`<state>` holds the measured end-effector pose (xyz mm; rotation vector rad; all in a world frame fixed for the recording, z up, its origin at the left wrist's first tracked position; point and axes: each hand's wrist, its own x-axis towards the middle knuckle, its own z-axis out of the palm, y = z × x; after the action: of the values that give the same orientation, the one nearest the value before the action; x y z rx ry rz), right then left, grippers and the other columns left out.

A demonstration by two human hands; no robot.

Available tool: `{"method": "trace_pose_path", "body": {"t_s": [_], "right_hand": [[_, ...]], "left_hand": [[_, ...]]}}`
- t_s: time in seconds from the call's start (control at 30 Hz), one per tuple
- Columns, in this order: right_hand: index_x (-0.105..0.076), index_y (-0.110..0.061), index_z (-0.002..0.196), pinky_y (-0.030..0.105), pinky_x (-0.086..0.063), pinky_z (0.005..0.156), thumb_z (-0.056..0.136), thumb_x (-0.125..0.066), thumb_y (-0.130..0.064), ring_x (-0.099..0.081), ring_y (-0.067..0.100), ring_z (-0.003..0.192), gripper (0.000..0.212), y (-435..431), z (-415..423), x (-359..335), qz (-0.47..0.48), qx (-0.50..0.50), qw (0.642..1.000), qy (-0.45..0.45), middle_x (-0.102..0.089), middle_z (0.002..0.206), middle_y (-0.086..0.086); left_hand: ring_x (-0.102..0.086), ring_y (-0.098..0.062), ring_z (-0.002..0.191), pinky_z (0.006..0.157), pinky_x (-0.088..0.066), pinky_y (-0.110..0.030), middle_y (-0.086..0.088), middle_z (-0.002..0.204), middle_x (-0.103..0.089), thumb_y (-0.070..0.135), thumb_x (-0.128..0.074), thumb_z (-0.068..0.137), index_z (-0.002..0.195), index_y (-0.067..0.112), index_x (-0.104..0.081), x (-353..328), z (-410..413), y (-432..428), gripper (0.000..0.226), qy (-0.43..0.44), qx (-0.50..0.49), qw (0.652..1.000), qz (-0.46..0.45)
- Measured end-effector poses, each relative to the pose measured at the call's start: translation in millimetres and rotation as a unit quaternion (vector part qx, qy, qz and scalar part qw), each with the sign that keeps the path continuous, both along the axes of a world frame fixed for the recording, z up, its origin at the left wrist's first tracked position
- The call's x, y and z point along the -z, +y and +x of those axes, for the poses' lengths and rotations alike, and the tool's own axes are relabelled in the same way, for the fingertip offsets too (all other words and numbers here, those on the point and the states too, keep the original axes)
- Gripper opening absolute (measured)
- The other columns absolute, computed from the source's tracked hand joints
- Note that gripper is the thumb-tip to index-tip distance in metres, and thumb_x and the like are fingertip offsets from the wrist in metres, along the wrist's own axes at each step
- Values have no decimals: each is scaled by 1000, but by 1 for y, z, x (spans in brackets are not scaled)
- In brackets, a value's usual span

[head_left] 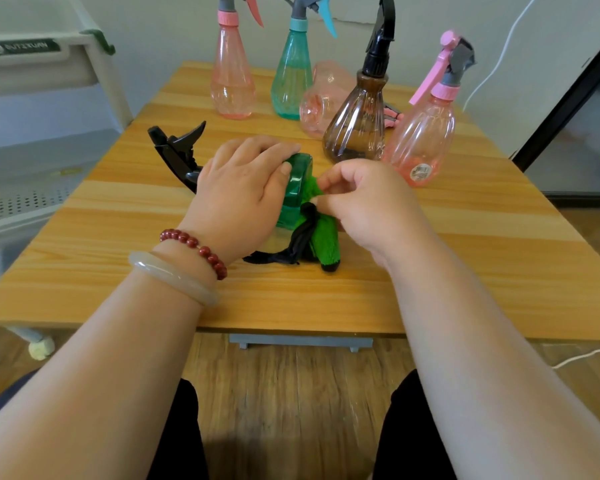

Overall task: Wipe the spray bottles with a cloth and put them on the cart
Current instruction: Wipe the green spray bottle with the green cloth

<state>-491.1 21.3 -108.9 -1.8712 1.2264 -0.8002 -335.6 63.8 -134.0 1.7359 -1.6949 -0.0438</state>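
Observation:
A green spray bottle (296, 188) with a black trigger head (177, 150) lies on its side in the middle of the wooden table (118, 244). My left hand (239, 188) grips its body from above. My right hand (364, 199) pinches a green cloth with a black edge (321, 244) against the bottle's base. Farther back stand a pink bottle (232, 74), a teal bottle (291, 77), a brown bottle (361, 123) and a second pink bottle (425, 136). Another pink bottle (321, 98) lies on its side behind the brown one.
A white cart (42, 98) with perforated shelves stands to the left of the table. A dark-framed panel (568, 109) stands at the right, and a white cable (499, 53) runs along the wall. Wooden floor and my knees show below the table's front edge.

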Motion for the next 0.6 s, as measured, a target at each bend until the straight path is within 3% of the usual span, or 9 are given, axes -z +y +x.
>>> {"method": "trace_pose_path", "body": {"t_s": [0.13, 0.2, 0.37, 0.4, 0.5, 0.57, 0.6], "right_hand": [[-63, -27, 85, 24, -46, 61, 84, -75, -13, -59, 9, 74, 18, -4, 2, 3, 3, 1, 998, 56, -61, 83, -9], [-62, -27, 85, 23, -43, 60, 84, -74, -14, -59, 11, 78, 18, -5, 3, 4, 9, 7, 997, 75, -61, 85, -9], [-66, -24, 83, 34, -60, 76, 84, -73, -5, -69, 15, 85, 20, -6, 9, 1, 40, 68, 991, -108, -71, 89, -3], [-66, -24, 83, 33, -59, 75, 85, -72, -6, -68, 15, 85, 19, -7, 9, 3, 35, 68, 993, -93, -70, 89, -4], [-64, -27, 84, 21, -47, 64, 88, -70, -14, -62, 13, 84, 15, -11, 6, 9, 18, 38, 997, 64, -64, 91, -8], [-65, -27, 83, 23, -48, 67, 87, -72, -15, -62, 12, 84, 15, -15, 4, 6, 30, 28, 997, 72, -66, 94, -8], [-65, -27, 83, 25, -52, 71, 85, -74, -13, -64, 12, 85, 16, -16, 4, 2, 38, 34, 998, 27, -67, 94, -8]], "left_hand": [[-34, -20, 135, 114, -24, -42, 8, 140, -51, 39, -23, 97, 141, 29, -52, 1, 0, 0, 53, -4, -1, 1000, -3], [-34, -20, 135, 113, -24, -41, 8, 140, -51, 39, -24, 98, 141, 29, -52, 0, 1, 0, 53, -6, -2, 1000, -5], [-33, -18, 135, 113, -23, -39, 9, 139, -51, 40, -23, 98, 141, 30, -51, 1, 1, 0, 53, -2, 0, 1000, -1], [-33, -18, 134, 113, -23, -39, 9, 139, -50, 40, -23, 98, 141, 30, -52, 1, 1, 0, 53, 0, 1, 1000, -1], [-34, -17, 134, 113, -24, -39, 9, 139, -50, 39, -23, 98, 141, 30, -51, 1, 1, 0, 53, -5, 5, 1000, -3], [-34, -17, 134, 113, -23, -39, 10, 139, -50, 39, -23, 98, 142, 30, -51, 1, 1, 1, 52, -7, 6, 1000, -2], [-33, -17, 134, 113, -23, -39, 10, 139, -50, 39, -23, 99, 142, 30, -51, 1, 1, 1, 52, -5, 6, 1000, -1]]}}
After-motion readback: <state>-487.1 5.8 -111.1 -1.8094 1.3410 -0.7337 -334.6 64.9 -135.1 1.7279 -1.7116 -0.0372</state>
